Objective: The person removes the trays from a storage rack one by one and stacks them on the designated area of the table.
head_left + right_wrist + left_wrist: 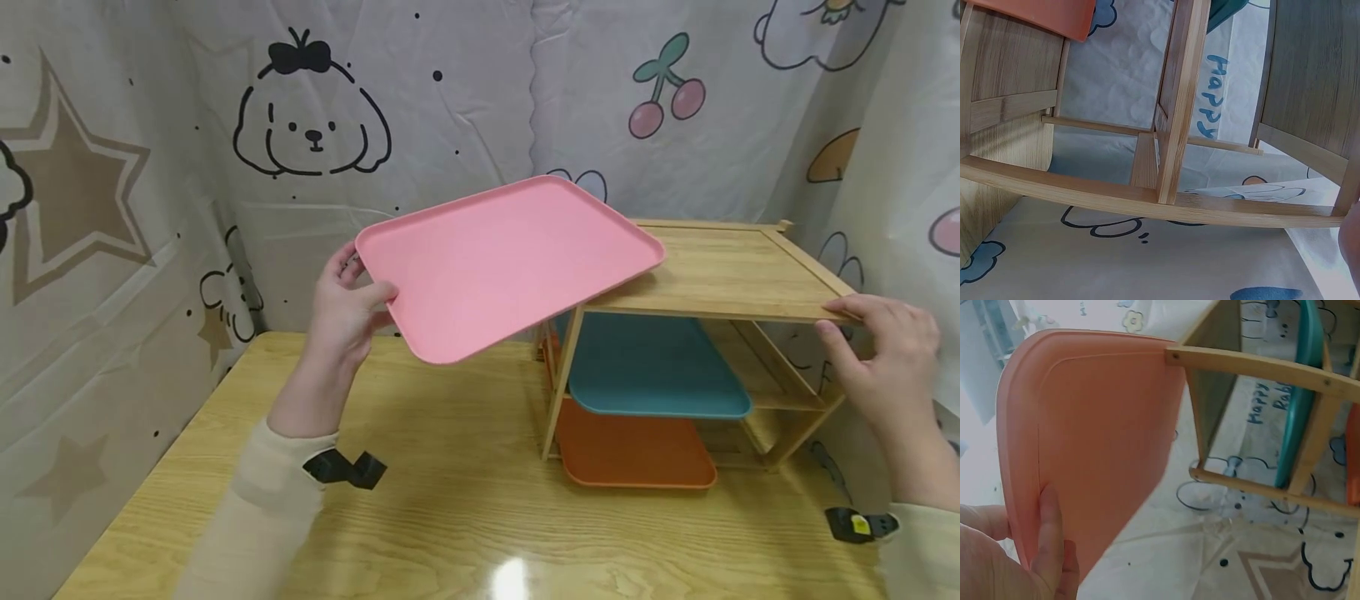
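A pink tray [510, 262] is tilted, its left end raised and its right part over the top board of a wooden rack [735, 271]. My left hand [348, 304] pinches the tray's left edge, thumb on the upper face; the left wrist view shows fingers against the underside. With my right hand [888, 358] I hold the rack's top right corner, thumb below the board and fingers on top. A teal tray [660, 367] lies on the middle shelf. Beneath it is an orange tray [637, 450] at the bottom level. Both stick out at the front.
The rack stands on the right of a wooden table [420, 500]. Printed cloth [465, 100] hangs behind and at both sides. A black strap [345, 468] is on my left wrist, another [858, 525] on my right.
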Demonstrator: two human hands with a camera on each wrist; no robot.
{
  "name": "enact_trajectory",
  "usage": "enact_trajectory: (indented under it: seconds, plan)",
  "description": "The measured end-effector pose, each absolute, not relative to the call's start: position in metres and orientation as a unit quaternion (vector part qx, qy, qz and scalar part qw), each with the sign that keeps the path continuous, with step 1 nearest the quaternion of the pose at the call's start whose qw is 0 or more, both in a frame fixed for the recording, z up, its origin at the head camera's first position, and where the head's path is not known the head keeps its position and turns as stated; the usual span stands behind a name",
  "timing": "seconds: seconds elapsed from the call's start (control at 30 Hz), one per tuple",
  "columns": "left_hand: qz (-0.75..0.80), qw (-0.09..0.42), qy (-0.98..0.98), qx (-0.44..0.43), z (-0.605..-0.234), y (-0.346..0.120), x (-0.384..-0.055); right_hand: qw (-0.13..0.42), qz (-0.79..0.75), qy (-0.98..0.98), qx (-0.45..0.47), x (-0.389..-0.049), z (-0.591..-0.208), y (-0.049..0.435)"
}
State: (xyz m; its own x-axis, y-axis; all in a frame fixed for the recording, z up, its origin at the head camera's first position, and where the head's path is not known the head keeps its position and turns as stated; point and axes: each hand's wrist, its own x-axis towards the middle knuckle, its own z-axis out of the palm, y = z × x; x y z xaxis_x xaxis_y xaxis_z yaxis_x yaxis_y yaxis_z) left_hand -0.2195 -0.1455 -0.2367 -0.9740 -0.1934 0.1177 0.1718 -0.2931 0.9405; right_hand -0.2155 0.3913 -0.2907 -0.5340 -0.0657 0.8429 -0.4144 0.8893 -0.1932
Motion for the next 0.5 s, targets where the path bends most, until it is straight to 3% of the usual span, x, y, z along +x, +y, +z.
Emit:
enact_trajectory:
  seconds: [0.27,0.5]
  plan:
    - [-0.808,0.13,-0.574,0.03,-0.25,-0.16,-0.22,0.467,0.191,-0.852,0.142,-0.217,-0.291,0.391]
    - [-0.813,0.175,-0.551,0.074,-0.261,-0.176,-0.223,0.471,0.192,-0.848,0.149,-0.217,-0.292,0.392]
